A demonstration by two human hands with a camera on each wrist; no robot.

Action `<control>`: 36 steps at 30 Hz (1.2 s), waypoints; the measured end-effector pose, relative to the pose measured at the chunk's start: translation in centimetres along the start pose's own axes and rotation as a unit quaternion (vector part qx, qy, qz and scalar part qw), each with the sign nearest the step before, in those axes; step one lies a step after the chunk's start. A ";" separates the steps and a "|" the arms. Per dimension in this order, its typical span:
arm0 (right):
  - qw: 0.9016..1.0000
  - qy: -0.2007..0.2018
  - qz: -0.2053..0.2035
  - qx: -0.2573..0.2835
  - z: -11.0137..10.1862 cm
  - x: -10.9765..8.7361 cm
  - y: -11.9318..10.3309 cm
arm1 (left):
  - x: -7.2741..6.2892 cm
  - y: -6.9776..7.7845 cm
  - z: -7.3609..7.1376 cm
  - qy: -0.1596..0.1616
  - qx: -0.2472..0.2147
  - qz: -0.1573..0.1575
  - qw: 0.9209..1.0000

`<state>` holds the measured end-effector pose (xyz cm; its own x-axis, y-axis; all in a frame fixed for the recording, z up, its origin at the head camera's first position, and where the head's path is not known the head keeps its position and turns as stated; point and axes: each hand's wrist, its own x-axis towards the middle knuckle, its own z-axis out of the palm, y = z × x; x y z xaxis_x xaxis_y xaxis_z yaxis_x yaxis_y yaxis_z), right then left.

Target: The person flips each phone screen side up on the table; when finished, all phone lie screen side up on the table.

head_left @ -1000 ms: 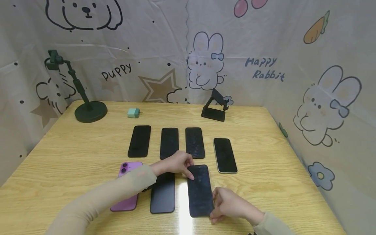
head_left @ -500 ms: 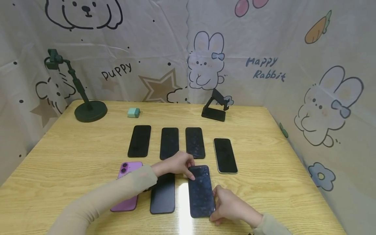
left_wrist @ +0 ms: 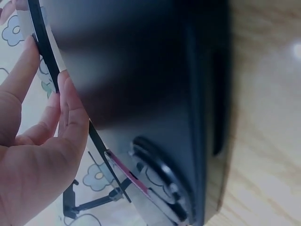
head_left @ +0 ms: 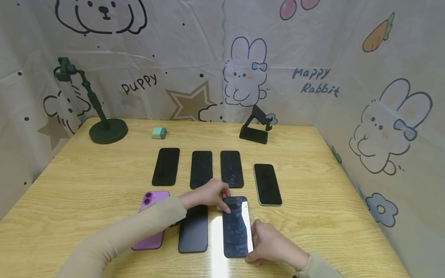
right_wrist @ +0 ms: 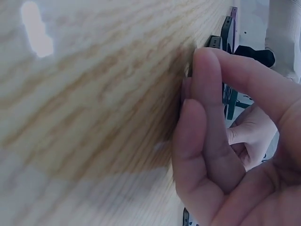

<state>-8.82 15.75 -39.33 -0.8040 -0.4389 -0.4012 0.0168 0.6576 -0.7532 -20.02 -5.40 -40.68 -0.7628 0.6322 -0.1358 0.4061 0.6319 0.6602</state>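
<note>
A black smartphone (head_left: pixel 234 227) lies screen up at the front of the table, between my two hands. My left hand (head_left: pixel 208 193) reaches across and pinches its upper left corner; in the left wrist view, thumb and fingers meet its thin edge (left_wrist: pixel 44 44). My right hand (head_left: pixel 272 243) grips its lower right edge with thumb and fingers. A bright reflection runs down the right side of the screen. Under my left forearm lie a dark phone (head_left: pixel 193 233) and a purple phone (head_left: pixel 147 243) with its camera side up, both partly hidden.
Behind is a row of phones (head_left: pixel 166 166), (head_left: pixel 201 170), (head_left: pixel 232 169), with a pale-edged phone (head_left: pixel 267 184) at right. Along the back stand a green stand (head_left: pixel 108 131), a mint charger (head_left: pixel 159 133) and a black folding stand (head_left: pixel 253 134). A printed curtain (head_left: pixel 194 58) borders the table.
The held smartphone has tilted slightly, and a white reflection has appeared along its right side. My right hand has shifted slightly at the lower edge; my left hand stays nearly in place.
</note>
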 end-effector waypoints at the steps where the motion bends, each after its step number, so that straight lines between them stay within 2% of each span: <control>1: 1.000 0.001 0.001 -0.001 0.0 0.0 0.0 | 0.0 0.0 0.0 0.000 0.002 0.001 1.000; 10: 0.998 0.013 0.029 -0.052 -0.1 -0.1 -0.3 | 0.3 0.1 0.3 0.002 0.018 0.011 1.000; 23: 0.997 0.015 0.038 -0.073 -0.2 -0.2 -0.3 | 0.4 0.2 0.3 0.007 0.039 0.021 0.999; 36: 0.997 0.011 0.033 -0.065 -0.3 -0.1 -0.3 | 0.5 0.2 0.3 0.007 0.032 0.005 0.999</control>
<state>-8.91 15.85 -38.91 -0.8167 -0.3789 -0.4353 -0.0059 0.7597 -0.6502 -20.13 -4.79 -40.82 -0.7654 0.6323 -0.1194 0.4443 0.6535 0.6128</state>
